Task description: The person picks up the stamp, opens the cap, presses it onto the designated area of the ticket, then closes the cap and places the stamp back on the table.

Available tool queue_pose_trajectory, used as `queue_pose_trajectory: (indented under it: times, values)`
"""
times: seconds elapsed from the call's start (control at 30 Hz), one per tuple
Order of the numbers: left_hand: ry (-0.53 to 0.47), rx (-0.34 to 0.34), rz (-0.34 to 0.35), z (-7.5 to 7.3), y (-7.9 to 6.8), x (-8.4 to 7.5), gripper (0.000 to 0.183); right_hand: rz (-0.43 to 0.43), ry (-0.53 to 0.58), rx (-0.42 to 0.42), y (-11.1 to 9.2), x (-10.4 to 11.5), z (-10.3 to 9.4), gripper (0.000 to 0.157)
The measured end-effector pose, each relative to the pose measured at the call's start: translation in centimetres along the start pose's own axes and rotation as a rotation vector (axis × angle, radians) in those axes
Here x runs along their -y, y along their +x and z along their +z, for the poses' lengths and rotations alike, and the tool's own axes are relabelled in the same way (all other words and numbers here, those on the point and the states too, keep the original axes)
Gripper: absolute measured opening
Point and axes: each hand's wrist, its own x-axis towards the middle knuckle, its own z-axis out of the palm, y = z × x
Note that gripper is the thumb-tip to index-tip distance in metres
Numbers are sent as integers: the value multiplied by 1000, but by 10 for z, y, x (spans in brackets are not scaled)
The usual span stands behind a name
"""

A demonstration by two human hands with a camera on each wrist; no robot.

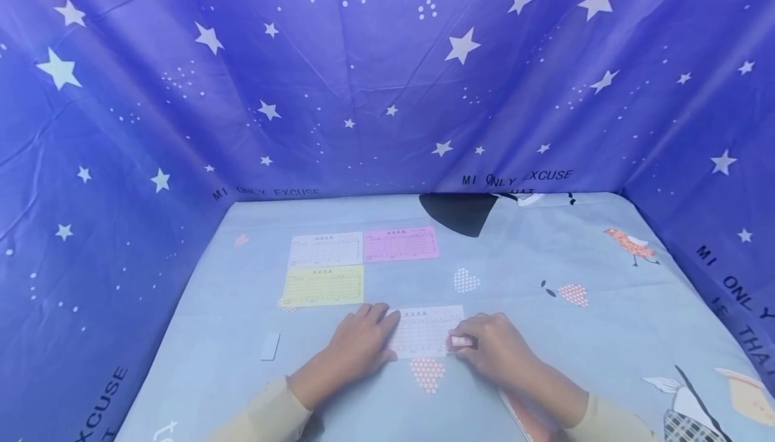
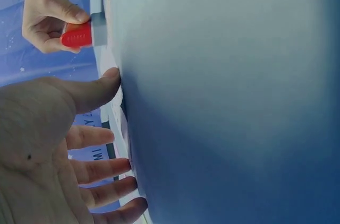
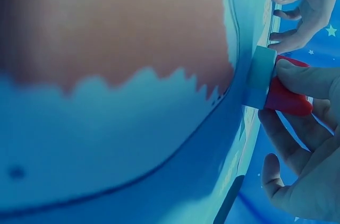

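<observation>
A white printed slip (image 1: pixel 424 331) with a ruled grid lies flat between the two hands. My left hand (image 1: pixel 360 341) rests on its left edge, with thumb and fingers spread; in the left wrist view the fingers (image 2: pixel 101 171) are straight, their tips down on the surface. My right hand (image 1: pixel 499 344) pinches a red stamp (image 1: pixel 463 342) over the slip's right end. In the right wrist view the stamp (image 3: pixel 289 88) shows a red handle above a pale grey block, gripped by thumb and fingers. Its bottom touches or nearly touches the slip; I cannot tell which.
Behind the left hand lie a white slip (image 1: pixel 327 250), a pink slip (image 1: pixel 401 245) and a yellow slip (image 1: pixel 323 286), edges meeting. A small pale rectangular piece (image 1: pixel 270 346) lies to the left. Patterned blue cloth (image 1: pixel 200 334) covers the surface; starry curtains (image 1: pixel 387 79) surround it.
</observation>
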Motion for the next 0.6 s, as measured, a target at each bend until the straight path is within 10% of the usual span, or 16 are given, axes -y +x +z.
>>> queue_pose_trajectory:
  times: [0.6]
  values:
    - [13,3,-30,-1,0,4,62,123,103,-3,0,-1,-9,25]
